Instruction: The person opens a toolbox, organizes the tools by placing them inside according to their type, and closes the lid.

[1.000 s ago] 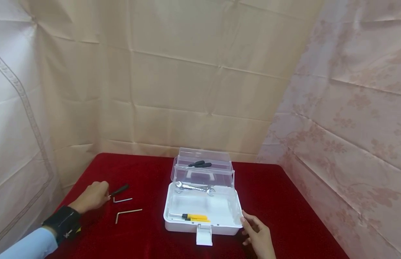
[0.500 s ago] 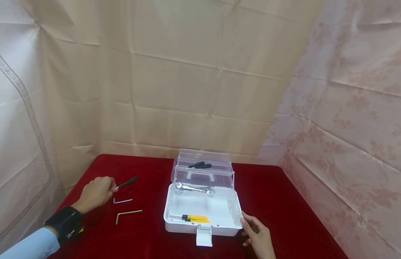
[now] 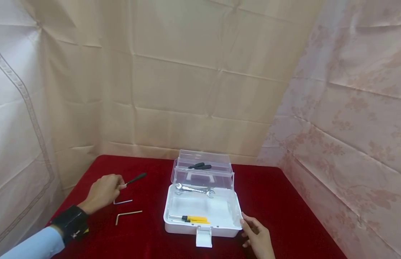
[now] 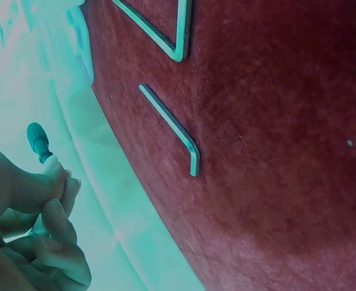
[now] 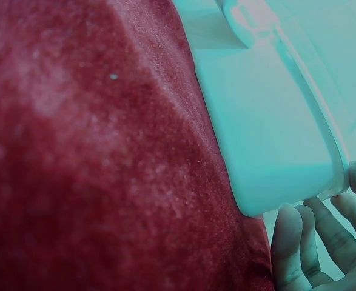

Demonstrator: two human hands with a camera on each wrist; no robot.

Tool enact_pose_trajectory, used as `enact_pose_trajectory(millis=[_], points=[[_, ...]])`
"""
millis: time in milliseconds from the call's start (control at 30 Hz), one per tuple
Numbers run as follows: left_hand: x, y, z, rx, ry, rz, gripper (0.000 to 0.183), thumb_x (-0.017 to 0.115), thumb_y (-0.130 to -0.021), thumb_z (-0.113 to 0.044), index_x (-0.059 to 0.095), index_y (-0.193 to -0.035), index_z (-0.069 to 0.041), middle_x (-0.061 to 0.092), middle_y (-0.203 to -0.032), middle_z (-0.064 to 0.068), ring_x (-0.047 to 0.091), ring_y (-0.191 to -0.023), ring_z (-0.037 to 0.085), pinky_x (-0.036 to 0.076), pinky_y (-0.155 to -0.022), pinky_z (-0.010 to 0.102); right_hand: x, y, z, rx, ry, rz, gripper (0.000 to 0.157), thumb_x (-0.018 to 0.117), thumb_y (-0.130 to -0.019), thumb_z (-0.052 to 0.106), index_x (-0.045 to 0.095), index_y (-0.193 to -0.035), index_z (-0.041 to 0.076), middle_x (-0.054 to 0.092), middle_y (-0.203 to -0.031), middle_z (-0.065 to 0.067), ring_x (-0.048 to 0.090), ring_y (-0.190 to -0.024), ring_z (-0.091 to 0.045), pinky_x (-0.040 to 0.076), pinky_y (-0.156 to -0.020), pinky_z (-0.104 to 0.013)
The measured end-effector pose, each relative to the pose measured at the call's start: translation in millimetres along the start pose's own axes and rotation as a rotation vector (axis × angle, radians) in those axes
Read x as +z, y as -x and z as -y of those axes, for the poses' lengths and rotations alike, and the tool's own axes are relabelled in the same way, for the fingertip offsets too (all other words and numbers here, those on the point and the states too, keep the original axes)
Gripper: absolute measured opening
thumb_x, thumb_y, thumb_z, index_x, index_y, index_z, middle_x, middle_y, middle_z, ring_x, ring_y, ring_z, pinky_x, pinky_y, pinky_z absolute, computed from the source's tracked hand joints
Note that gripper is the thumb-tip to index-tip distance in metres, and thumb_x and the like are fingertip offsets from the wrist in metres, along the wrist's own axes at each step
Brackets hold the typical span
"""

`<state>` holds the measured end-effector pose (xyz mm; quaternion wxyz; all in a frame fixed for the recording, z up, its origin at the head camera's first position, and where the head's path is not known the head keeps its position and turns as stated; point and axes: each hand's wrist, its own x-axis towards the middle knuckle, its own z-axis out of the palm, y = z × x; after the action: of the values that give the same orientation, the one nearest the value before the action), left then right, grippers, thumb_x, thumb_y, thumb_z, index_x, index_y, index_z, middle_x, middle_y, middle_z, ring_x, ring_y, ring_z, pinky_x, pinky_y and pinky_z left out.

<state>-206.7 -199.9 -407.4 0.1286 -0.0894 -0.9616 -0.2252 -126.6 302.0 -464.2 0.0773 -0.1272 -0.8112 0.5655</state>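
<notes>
Left hand (image 3: 104, 190) pinches a slim screwdriver (image 3: 136, 177) with a black textured handle, its metal shaft mostly hidden by the fingers; the tool's long axis runs obliquely, handle outermost, pointing right and away from the person. To the right, well apart, stands an open white plastic toolbox (image 3: 181, 227); its clear plastic tray (image 3: 221, 169), raised at the back, carries two black-handled screwdrivers (image 3: 197, 165), handles likewise to the right. Nearer the left hand than the right lie a silvery L-shaped hex key (image 3: 123, 202) and, closer to the person, a brass-coloured L-shaped hex key (image 3: 130, 212), both on the red-clothed counter (image 3: 148, 244). Right hand (image 3: 258, 237) holds the toolbox's near right corner, thumb at the rim, fingers against the outer wall
</notes>
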Motion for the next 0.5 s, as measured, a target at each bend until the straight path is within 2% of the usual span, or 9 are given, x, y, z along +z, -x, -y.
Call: enact_pose_trajectory(millis=[267,500], points=[[1.0,-1.9,-6.5,0.029,0.01,-0.042,0.004,0.069,-0.087,-0.008,0.065,-0.086,-0.006,0.05,-0.07,0.0,0.045,-0.056,0.012,0.037,-0.047,0.028,-1.2,-0.4,0.9,0.001,-0.005,0.0,0.064,0.071,-0.084,0.047,0.061,-0.132,0.006,0.065,-0.114,-0.013,0.057,-0.074,-0.022,0.052,-0.053,-0.038],[3.4,-2.6,-9.9,0.043,0.017,-0.051,0.004,0.07,-0.087,-0.009,0.066,-0.087,-0.007,0.049,-0.071,0.0,0.043,-0.059,0.014,0.036,-0.048,0.028,-0.5,0.2,-0.3,-0.003,-0.023,0.006,0.061,0.072,-0.084,0.043,0.062,-0.131,0.005,0.064,-0.118,-0.014,0.057,-0.073,-0.022,0.051,-0.053,-0.038]])
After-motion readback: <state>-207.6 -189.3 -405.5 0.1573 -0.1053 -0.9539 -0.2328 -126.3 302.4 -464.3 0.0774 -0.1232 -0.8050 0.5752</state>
